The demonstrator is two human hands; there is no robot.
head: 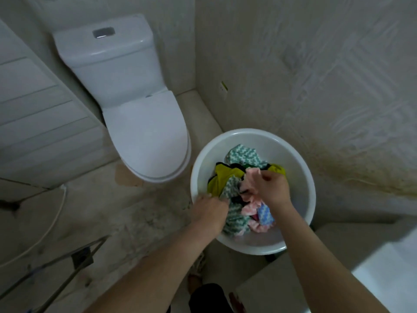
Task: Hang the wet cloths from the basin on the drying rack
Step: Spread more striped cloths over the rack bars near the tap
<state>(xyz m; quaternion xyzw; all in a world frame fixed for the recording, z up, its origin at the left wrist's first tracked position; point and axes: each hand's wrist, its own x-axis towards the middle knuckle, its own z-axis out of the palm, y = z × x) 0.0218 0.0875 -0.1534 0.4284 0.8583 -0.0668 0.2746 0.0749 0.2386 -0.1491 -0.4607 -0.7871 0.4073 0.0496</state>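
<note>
Lower centre, our right hand (pixel 272 188) pinches the pink cloth (pixel 251 177); our left hand (pixel 209 211) grips the green cloth (pixel 237 216). Both cloths lie in the basin (pixel 209 154).

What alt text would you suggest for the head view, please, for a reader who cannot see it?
A person's right hand pinches a pink cloth while the left hand grips a green-and-white cloth in a white basin of crumpled cloths. A closed white toilet stands to its left.
</note>
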